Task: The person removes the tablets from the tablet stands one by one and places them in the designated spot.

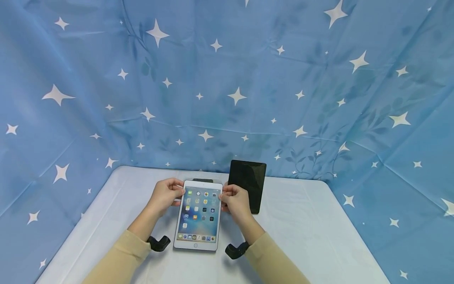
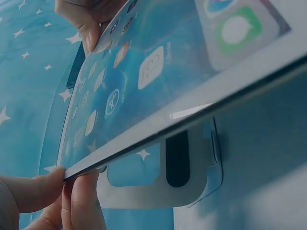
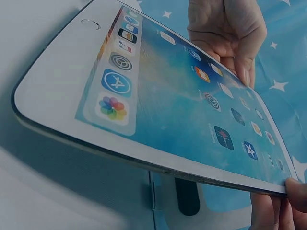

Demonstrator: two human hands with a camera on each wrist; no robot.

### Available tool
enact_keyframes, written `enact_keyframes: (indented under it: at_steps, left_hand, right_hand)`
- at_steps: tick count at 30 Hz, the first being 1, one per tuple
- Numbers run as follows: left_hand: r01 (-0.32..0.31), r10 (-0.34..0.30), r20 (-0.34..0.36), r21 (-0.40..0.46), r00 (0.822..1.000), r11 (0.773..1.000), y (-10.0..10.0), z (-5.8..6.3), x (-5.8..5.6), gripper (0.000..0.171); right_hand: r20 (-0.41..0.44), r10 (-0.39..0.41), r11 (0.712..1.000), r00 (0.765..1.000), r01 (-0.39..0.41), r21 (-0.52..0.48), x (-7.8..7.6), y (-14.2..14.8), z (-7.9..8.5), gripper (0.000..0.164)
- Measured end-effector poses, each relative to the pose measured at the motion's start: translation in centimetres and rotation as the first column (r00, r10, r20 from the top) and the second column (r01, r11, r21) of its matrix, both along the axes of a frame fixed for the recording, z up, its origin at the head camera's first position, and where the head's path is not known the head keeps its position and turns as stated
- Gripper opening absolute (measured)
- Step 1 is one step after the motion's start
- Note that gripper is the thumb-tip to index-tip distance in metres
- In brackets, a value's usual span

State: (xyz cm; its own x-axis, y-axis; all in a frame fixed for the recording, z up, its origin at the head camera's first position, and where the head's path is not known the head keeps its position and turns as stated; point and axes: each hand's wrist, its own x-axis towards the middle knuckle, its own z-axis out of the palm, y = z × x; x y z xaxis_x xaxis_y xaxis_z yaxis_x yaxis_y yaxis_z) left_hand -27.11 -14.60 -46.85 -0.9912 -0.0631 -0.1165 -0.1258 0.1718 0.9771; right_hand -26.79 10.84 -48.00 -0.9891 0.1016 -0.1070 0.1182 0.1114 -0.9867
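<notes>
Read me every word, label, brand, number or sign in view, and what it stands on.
"A", stylised: round-cornered blue app icon on the white-framed rectangular tablet.
White speech bubble, wordless: green app icon, same tablet.
Labels by the tablet's small app icons: too small or blurred to read.
Black rectangular slab: no readable text.
</notes>
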Motion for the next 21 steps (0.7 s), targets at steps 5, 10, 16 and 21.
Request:
enact_keyframes:
  at_steps: [5, 10, 16, 21]
  left_hand:
    - [0.001, -0.001, 0.014, -0.005, 1.000, 1.000, -0.1, -0.5, 0.4, 0.020]
    - [0.008, -0.007, 0.039, -0.016, 0.999, 1.000, -0.2, -1.0, 0.9, 0.019]
    - [0.012, -0.010, 0.054, -0.023, 0.998, 1.000, -0.3, -1.5, 1.5, 0.020]
    - [0.015, -0.013, 0.070, -0.029, 0.997, 0.999, -0.3, -1.9, 1.7, 0.020]
  right_hand:
    - [0.009, 0.003, 1.000, 1.000, -0.003, 0.008, 0.4, -0.1, -0.4, 0.018]
    - [0.032, 0.005, 1.000, 0.999, -0.006, 0.017, 0.8, -0.2, -0.9, 0.017]
    - [0.048, 0.015, 1.000, 0.999, -0.016, 0.007, 1.2, -0.2, -1.3, 0.018]
    - [0.063, 0.029, 1.000, 0.998, -0.029, 0.003, 1.6, -0.2, -1.8, 0.017]
